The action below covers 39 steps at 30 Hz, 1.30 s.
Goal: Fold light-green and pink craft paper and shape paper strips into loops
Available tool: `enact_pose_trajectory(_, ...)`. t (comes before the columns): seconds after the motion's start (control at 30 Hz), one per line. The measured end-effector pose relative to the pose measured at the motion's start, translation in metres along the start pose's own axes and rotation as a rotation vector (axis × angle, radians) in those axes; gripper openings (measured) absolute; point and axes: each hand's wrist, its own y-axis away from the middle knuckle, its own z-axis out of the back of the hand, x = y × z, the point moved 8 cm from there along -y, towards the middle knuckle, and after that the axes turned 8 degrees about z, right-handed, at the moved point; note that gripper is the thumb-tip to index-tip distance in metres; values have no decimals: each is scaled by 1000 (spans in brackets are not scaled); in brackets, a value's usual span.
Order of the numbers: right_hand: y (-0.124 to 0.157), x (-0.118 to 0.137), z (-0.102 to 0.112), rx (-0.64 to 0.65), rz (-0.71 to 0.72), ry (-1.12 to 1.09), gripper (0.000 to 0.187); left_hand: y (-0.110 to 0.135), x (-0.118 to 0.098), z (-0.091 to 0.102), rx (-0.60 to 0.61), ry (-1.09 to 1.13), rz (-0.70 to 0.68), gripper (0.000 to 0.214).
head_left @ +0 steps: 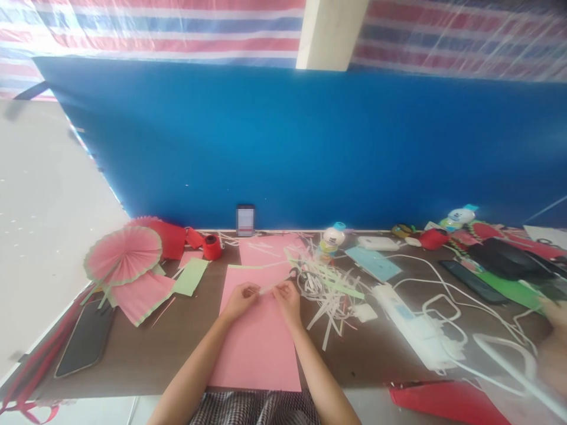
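Observation:
A pink paper sheet (259,348) lies on the brown table in front of me. Over its far end my left hand (241,298) and my right hand (287,298) are both closed in a pinch on a thin pale paper strip (267,288) that runs between them. Just right of my right hand lies a heap of white and green paper strips (330,289). A second pink sheet (270,248) sits further back.
Pink pleated paper fans (124,254) and a dark phone (86,339) lie at the left. A small phone (245,220) leans on the blue board. A white power strip (407,321) with cables, glue bottles (333,237) and a red sheet (447,401) are right. Another person's hand (553,342) shows at the far right.

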Motion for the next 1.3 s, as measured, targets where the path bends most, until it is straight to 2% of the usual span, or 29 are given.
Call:
enact_pose_trajectory(0.13, 3, -1, -2, -45, -31, -64, 31, 6, -9, 5, -67, -73, -101, 17)
enact_pose_trajectory(0.23, 2, -3, 1, -91, -29, -98, 37, 13, -21, 5, -59, -175, -224, 16)
enact_pose_trajectory(0.33, -1, -3, 8, -111, -3, -84, 40, 9, -26, 8, -76, -297, -238, 19)
enact_pose_trajectory(0.47, -6, -5, 20, -159, 4, -57, 40, -24, -28, 21, -236, -525, -89, 29)
enact_pose_trajectory(0.53, -7, -8, 22, -160, 0, -39, 40, -45, -31, 18, -238, -684, -41, 29)
enact_pose_trajectory(0.7, -8, -12, 20, -98, 13, 69, 42, -77, -38, 9, -197, -755, -22, 17)
enact_pose_trajectory(0.9, -6, -12, 11, -9, 28, 53, 45, -70, -35, 15, -89, -724, -34, 16)
enact_pose_trajectory(1.1, -25, -15, 3, -63, -71, -69, 47, -58, -25, 17, 104, -370, -89, 21)
enact_pose_trajectory(1.2, -40, -14, -3, -75, -33, -101, 45, -63, -17, 19, 137, -269, -47, 24)
enact_pose_trajectory(1.3, -52, -15, -3, -97, 34, -127, 44, -70, -16, 20, 153, -267, -53, 24)
